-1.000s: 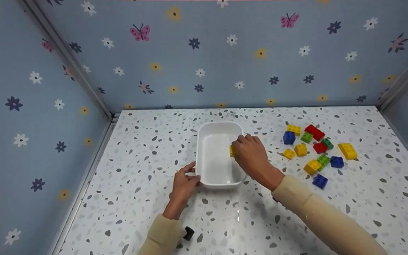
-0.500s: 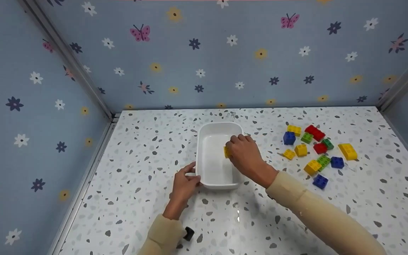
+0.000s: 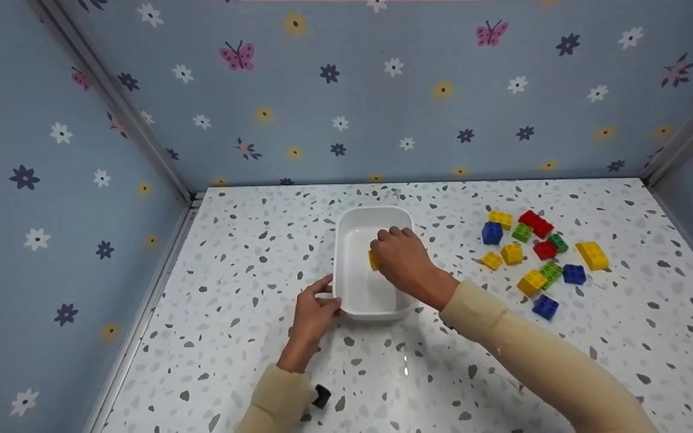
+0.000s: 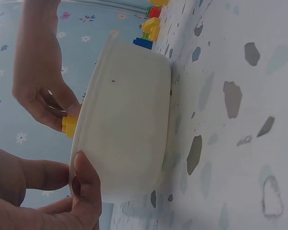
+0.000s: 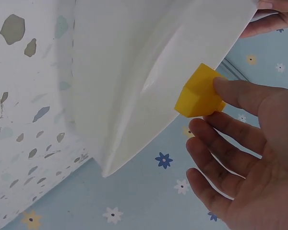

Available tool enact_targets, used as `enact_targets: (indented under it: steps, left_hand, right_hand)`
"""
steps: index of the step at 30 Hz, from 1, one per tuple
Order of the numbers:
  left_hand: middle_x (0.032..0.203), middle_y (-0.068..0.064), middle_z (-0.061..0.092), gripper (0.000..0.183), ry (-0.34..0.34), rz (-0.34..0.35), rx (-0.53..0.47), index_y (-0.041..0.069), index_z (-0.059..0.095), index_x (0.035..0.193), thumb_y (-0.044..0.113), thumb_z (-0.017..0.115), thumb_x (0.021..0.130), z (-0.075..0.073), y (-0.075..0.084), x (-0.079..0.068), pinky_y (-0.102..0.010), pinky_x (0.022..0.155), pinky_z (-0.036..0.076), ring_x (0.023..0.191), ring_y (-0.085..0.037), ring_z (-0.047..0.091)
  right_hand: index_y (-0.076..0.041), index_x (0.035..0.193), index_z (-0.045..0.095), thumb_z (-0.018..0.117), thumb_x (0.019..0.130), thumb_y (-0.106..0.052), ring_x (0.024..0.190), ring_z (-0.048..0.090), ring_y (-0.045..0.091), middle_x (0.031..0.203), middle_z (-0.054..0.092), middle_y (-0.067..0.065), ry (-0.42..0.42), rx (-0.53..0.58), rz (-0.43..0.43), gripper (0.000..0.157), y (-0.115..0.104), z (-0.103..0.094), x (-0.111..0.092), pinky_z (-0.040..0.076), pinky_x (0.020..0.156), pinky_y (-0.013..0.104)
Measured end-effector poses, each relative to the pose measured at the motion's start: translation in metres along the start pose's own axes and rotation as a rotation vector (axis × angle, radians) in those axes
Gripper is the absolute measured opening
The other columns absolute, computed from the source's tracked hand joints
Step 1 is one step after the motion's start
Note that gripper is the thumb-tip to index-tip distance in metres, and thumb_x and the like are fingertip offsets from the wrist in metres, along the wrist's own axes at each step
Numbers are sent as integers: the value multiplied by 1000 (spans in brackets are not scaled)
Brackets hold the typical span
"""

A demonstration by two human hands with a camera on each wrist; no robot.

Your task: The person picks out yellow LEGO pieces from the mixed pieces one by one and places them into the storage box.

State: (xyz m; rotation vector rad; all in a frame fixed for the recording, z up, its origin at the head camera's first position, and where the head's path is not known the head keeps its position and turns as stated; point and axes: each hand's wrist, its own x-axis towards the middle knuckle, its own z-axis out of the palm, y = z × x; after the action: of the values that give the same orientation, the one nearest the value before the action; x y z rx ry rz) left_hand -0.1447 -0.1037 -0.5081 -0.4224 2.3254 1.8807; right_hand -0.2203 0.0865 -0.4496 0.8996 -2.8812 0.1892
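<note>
The right hand (image 3: 403, 255) is pinching a yellow brick (image 3: 374, 260) over the white container (image 3: 376, 316), thumb and fingers (image 5: 237, 133) parting only to the brick's width; its studs are pointing up, long axis unclear. The left hand (image 3: 315, 313) is gripping the container, whose long axis is running front to back.

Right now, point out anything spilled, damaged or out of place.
One small dark speck on the outside of the white rectangular plastic tub looks odd against the plain surface; dirt or damage, I can't tell.
</note>
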Motion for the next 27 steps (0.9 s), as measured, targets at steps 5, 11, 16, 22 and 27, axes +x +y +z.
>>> enact_targets:
  steps: [5,11,16,22,27]
  left_hand:
    - [130,-17,59,55,0,-18,12,1,52,154,-2,62,100,0,1,0,-30,83,64,102,-24,70]
    - [128,-21,58,54,-12,26,-21,-4,52,152,-4,61,99,0,-1,0,-30,81,64,105,-33,71]
    - [128,-24,58,54,-24,60,-55,-8,51,151,-7,60,97,-2,-3,-1,-30,79,64,105,-37,71]
    - [127,-22,58,55,-21,44,-40,-6,51,152,-6,61,98,-2,-2,-2,-30,79,65,103,-31,71]
    - [127,-22,58,55,-24,44,-29,-6,51,152,-5,60,98,-2,-3,-1,-30,79,65,102,-30,71]
  right_hand:
    - [0,112,78,81,92,-6,100,67,35,104,73,16,-54,-8,-34,21,-3,-1,6,58,92,49]
    - [-3,110,79,81,92,-9,97,69,33,103,74,14,-108,-84,-130,20,-9,1,11,60,89,47]
    - [-6,110,78,84,90,-11,95,70,32,102,74,12,-160,-131,-202,22,-13,4,15,61,86,45]
    - [-6,112,78,82,92,-14,94,69,32,102,74,12,-240,-127,-229,22,-18,5,19,61,86,45]
    - [-7,112,78,80,93,-12,93,70,31,101,75,11,-259,-130,-241,20,-21,9,21,61,85,44]
